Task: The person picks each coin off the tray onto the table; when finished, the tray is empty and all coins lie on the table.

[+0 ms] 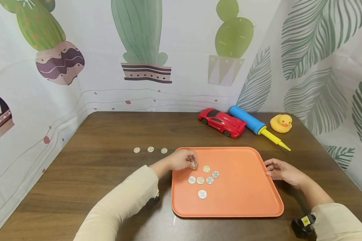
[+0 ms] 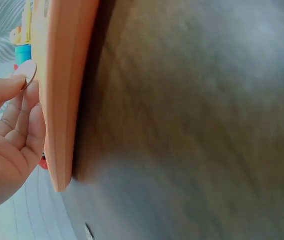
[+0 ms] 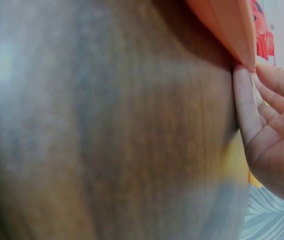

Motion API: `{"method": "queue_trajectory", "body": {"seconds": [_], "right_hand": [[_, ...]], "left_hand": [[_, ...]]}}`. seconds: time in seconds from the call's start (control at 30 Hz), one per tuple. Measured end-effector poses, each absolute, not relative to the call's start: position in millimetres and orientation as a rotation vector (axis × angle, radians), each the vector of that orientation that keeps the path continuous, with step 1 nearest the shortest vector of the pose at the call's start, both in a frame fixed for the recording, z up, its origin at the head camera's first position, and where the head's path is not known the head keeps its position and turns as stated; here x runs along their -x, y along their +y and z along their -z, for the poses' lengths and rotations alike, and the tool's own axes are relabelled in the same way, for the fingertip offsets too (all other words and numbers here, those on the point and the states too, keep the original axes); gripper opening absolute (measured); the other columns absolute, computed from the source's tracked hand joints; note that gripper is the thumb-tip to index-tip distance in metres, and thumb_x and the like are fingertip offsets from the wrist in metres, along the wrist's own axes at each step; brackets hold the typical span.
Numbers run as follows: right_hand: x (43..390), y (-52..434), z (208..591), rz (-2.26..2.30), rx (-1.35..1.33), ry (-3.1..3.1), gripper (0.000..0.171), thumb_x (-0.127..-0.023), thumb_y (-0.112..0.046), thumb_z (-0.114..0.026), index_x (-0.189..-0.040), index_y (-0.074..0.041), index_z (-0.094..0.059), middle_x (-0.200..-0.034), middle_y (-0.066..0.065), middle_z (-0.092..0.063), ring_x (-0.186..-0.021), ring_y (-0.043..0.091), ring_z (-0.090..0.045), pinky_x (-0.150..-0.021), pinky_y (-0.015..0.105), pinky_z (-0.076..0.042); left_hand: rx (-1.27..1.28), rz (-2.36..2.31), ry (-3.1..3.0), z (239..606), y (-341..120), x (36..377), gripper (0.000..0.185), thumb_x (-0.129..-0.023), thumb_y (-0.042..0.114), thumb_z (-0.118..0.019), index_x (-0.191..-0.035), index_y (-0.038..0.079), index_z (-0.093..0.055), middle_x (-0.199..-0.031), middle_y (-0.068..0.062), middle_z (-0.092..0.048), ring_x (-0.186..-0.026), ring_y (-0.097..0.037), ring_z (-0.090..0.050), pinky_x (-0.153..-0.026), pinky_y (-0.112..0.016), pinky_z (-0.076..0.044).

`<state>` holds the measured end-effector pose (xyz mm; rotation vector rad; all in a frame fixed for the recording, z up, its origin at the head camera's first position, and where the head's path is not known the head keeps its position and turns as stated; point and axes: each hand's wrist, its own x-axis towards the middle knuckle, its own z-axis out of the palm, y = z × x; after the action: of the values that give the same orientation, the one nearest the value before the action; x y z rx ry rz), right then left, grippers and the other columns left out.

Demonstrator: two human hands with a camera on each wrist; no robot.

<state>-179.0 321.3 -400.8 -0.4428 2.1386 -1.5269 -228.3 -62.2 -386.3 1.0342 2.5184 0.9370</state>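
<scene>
My left hand (image 1: 182,160) pinches a coin (image 1: 194,165) between thumb and fingers, over the left part of the orange tray (image 1: 244,187). In the left wrist view that coin (image 2: 30,71) stands tilted at the fingertips, close by the tray's rim. Several gold and silver coins (image 1: 200,180) lie flat on the tray, just right of and nearer than this hand. My right hand (image 1: 285,172) holds the tray's right rim. The right wrist view shows its thumb over the tray edge (image 3: 232,30) and the other fingers below it.
Three coins (image 1: 151,149) lie in a row on the brown wooden table (image 1: 108,134), left of the tray. Behind the tray are a red toy car (image 1: 221,122), a blue and yellow pump (image 1: 248,119) and a yellow rubber duck (image 1: 281,124). A printed cloth hangs behind the table.
</scene>
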Motion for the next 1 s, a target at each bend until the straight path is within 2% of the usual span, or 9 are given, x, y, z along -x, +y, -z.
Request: {"method": "queue_trajectory", "body": {"seconds": [0.3,0.73,1.0], "right_hand": [[180,322,401,1.547,0.446,2.121,0.04,-0.086,0.0,-0.046,-0.11,0.023,-0.023,-0.091,0.01,-0.05,-0.08,0.013,-0.054,-0.07,0.027,-0.046],[179,323,403,1.561,0.454,2.122,0.04,-0.086,0.002,-0.045,-0.109,0.024,-0.021,-0.09,0.01,-0.049,-0.079,0.012,-0.054,-0.069,0.026,-0.047],[178,321,401,1.558,0.459,2.128,0.039,-0.086,0.001,-0.045,-0.109,0.024,-0.022,-0.09,0.01,-0.05,-0.079,0.012,-0.054,-0.069,0.027,-0.047]], "left_hand": [[-0.947,-1.137,2.599,378,-84,231,0.014,-0.077,-0.003,-0.055,-0.086,0.008,-0.057,-0.08,-0.004,-0.057,-0.073,-0.011,-0.052,-0.065,-0.023,-0.041],[-0.745,-1.331,2.68,363,-128,235,0.01,-0.08,0.002,-0.057,-0.09,0.006,-0.056,-0.079,-0.003,-0.056,-0.069,-0.013,-0.053,-0.059,-0.025,-0.044],[-0.611,-1.402,2.741,359,-159,240,0.012,-0.081,0.004,-0.057,-0.093,0.004,-0.056,-0.081,-0.006,-0.055,-0.067,-0.018,-0.049,-0.055,-0.027,-0.039]]}}
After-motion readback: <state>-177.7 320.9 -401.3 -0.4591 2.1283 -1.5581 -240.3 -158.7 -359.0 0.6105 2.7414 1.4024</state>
